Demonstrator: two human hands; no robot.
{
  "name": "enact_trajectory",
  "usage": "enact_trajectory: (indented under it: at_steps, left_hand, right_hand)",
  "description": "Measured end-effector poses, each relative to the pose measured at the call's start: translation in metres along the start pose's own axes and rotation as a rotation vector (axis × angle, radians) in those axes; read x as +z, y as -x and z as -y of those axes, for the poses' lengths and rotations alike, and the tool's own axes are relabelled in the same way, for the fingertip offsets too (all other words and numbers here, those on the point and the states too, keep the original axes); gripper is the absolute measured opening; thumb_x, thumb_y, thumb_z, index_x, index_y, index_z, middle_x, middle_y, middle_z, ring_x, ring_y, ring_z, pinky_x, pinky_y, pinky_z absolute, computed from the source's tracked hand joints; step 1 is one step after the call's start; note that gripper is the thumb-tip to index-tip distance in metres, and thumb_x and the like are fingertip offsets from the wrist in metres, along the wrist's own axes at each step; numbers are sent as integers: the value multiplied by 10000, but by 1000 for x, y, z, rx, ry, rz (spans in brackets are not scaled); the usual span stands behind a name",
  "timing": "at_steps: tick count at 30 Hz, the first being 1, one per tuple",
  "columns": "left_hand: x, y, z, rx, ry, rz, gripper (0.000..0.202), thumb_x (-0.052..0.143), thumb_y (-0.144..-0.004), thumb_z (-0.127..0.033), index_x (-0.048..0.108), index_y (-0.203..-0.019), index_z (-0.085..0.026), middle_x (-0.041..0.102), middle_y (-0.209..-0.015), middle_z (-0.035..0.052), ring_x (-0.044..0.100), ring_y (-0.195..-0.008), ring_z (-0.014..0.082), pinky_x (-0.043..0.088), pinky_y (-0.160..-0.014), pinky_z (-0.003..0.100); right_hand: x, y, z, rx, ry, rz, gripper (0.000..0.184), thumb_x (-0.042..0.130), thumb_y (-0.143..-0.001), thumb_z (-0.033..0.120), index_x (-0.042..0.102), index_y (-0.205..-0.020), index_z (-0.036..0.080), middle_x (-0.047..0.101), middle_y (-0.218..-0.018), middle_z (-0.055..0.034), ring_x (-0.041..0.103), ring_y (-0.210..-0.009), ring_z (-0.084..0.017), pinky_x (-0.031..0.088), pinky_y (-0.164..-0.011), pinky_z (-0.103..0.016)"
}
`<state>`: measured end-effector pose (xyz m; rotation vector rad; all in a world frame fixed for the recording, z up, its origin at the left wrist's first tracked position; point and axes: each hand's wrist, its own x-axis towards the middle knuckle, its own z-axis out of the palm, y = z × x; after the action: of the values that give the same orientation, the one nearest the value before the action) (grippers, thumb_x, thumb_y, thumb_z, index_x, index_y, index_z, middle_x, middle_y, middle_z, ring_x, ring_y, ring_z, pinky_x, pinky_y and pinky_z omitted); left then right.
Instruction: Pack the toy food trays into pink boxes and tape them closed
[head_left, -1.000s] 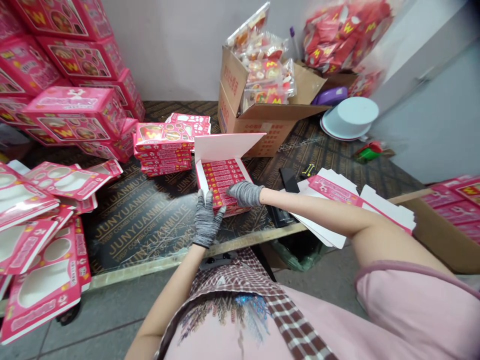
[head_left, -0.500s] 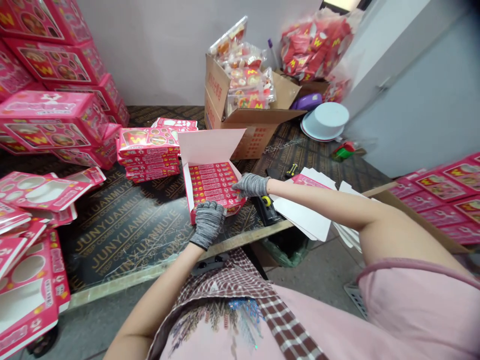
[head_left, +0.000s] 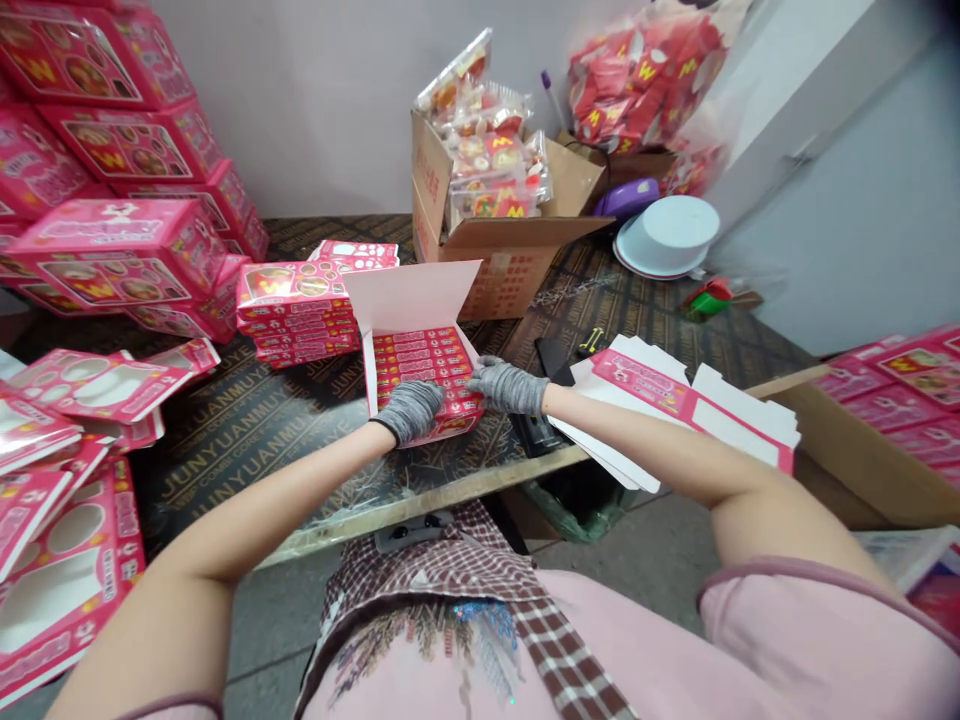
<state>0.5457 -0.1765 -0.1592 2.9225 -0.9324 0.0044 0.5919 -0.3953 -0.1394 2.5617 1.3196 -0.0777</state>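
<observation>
Near the table [head_left: 247,440] edge, left hand [head_left: 409,410] and right hand [head_left: 511,388] curl over corners of the open box [head_left: 409,295].

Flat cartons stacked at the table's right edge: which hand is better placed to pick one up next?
Right, most likely. The right hand rests at the right near corner of the open box, with the flat cartons just beside its forearm. The left hand sits on the box's near edge, farther away.

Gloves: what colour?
Mottled grey knit on both the left hand and the right hand; the head view shows it.
</observation>
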Motion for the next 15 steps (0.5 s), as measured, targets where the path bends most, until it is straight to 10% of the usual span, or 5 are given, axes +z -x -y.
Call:
enact_trajectory:
  at_steps: [3, 15]
  left_hand:
    - [-2, -2, 6, 69, -4, 33, 359, 684, -740, -250, 695, -1071, -112, 737, -1005, 204, 720, -937, 372, 572, -800, 466]
    - [-34, 7, 21, 24, -49, 78, 461, 680, -838, -326, 621, -1263, -159, 743, -980, 117, 713, -932, 289, 538, -814, 348]
  right_hand:
    - [17, 10, -2, 75, -47, -170, 355, 658, -868, 329, 700, -1162, 134, 689, -1234, -197, 560, -1301, -345, 250, -1184, -658]
    - [41, 28, 7, 71, -554, -650, 779, 660, -868, 559, 472, -1484, 121, 553, -1463, -228, 545, -1352, -345, 443, -1127, -533]
